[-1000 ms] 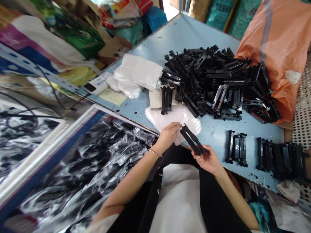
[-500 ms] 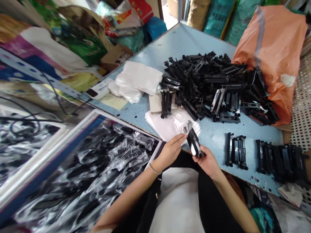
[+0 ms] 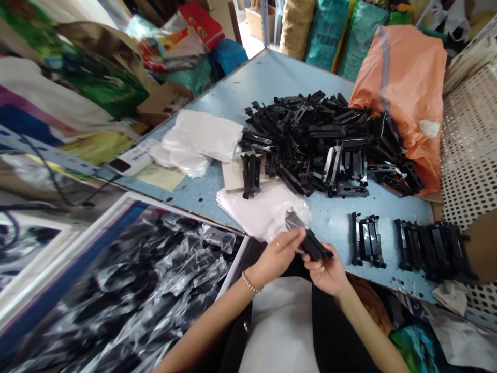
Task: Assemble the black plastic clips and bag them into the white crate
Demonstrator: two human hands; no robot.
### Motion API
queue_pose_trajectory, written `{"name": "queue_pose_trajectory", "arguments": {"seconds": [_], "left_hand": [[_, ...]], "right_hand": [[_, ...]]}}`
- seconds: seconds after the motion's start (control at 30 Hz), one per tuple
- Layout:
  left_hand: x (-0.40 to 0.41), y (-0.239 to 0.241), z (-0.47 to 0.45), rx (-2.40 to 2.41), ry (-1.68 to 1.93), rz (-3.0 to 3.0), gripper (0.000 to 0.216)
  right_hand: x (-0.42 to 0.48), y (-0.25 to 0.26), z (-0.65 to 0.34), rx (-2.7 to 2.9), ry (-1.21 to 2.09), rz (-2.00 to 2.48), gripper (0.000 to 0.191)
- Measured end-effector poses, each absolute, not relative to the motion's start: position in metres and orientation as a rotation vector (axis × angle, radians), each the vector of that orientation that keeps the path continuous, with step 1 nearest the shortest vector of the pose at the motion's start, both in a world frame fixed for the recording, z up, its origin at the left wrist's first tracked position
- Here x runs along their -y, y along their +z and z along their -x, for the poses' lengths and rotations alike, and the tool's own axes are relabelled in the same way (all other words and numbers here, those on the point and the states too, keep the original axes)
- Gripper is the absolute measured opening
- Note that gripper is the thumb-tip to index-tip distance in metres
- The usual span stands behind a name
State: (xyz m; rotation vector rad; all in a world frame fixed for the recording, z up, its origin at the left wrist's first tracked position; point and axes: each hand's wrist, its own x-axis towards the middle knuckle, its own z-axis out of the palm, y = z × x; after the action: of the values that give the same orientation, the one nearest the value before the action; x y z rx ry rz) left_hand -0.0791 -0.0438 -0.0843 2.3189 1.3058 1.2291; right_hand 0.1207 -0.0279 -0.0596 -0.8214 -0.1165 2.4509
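Observation:
My right hand [image 3: 325,272] grips the near end of a bundle of black plastic parts [image 3: 312,243] at the table's front edge. My left hand [image 3: 277,255] pinches a clear plastic bag [image 3: 292,219] that covers the bundle's far end. A stack of clear bags [image 3: 260,210] lies just beyond my hands. A big heap of black plastic parts [image 3: 322,140] fills the middle of the blue table [image 3: 272,77].
Two bundled groups of black parts [image 3: 365,239] [image 3: 430,248] lie to the right. White bags [image 3: 202,137] sit on the left, an orange sack [image 3: 404,88] at the back right. A box of bagged parts [image 3: 128,290] stands low on my left.
My left hand has drawn a clear bag from the stack over the far end of the bundle. Both hands have come closer to me; the camera shifted right.

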Motion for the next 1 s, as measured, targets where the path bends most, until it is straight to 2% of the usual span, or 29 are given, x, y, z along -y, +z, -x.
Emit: {"name": "queue_pose_trajectory", "arguments": {"seconds": [0.1, 0.17, 0.3, 0.33, 0.5, 0.6, 0.77, 0.87, 1.0], "left_hand": [[0.062, -0.076, 0.069, -1.094, 1.185, -2.328, 0.073], [0.067, -0.073, 0.071, -1.174, 1.186, -2.243, 0.075], [0.065, -0.071, 0.082, -1.374, 0.996, -2.117, 0.100], [0.064, -0.069, 0.083, -1.376, 0.961, -2.096, 0.100], [0.069, -0.050, 0.087, -1.279, 1.074, -1.960, 0.041], [0.083, -0.030, 0.104, -1.276, 1.093, -1.858, 0.031], [0.127, -0.002, 0.193, -1.586, 0.968, -1.626, 0.031], [0.153, -0.017, 0.263, -1.769, 0.779, -1.514, 0.039], [0.154, -0.084, 0.323, -2.173, 0.458, -1.179, 0.043]], "right_hand": [[0.023, -0.058, -0.111, 0.418, 2.110, 1.028, 0.025], [0.024, -0.053, -0.106, 0.776, 1.891, 1.175, 0.021], [0.034, -0.045, -0.100, 1.427, 1.623, 1.269, 0.033], [0.036, -0.043, -0.099, 1.575, 1.570, 1.255, 0.034], [0.033, -0.033, -0.096, 2.030, 1.068, 1.299, 0.049], [0.031, -0.015, -0.093, 2.012, 1.207, 1.035, 0.056], [0.040, 0.005, -0.097, 1.845, 1.941, 0.348, 0.046], [0.038, -0.006, -0.103, 1.824, 1.951, 0.547, 0.029], [0.033, -0.022, -0.102, 1.803, 1.783, 0.868, 0.020]]}}
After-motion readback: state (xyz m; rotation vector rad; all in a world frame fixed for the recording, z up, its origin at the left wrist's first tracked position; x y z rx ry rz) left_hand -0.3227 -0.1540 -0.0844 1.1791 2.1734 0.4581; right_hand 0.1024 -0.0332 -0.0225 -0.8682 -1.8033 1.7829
